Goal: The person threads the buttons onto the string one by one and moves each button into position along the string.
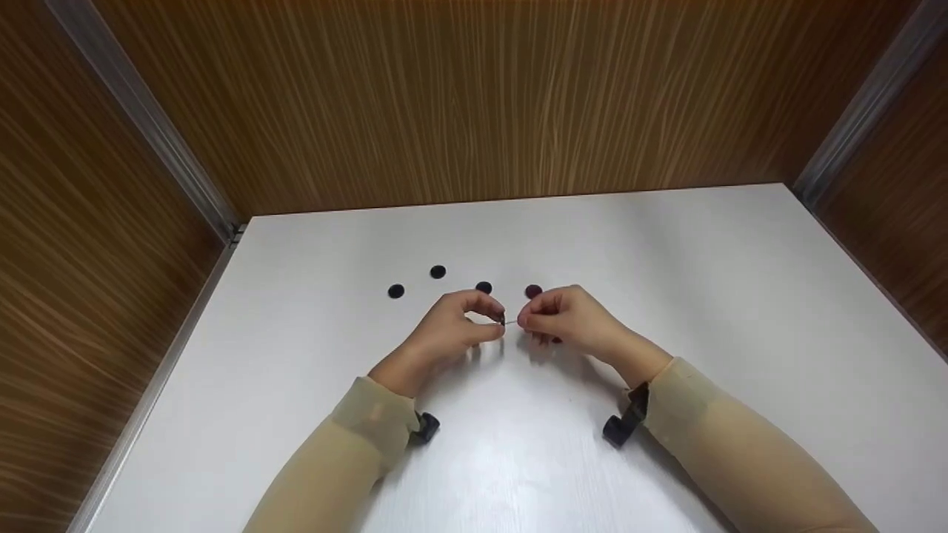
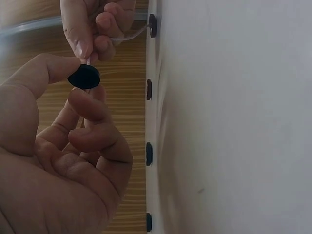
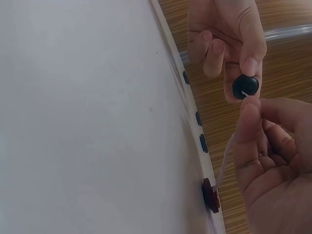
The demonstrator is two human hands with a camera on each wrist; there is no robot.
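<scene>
We are pinching a black button (image 2: 84, 76) between thumb and forefinger of the left hand (image 1: 452, 329), while the right hand (image 1: 566, 320) is pinching the end of a pale thread (image 3: 222, 168) at its hole. The thread is trailing to a dark red button (image 3: 210, 195) on the table (image 1: 666, 296), seemingly strung already; three black buttons (image 1: 438, 272) are lying loose, apparently awaiting threading.
</scene>
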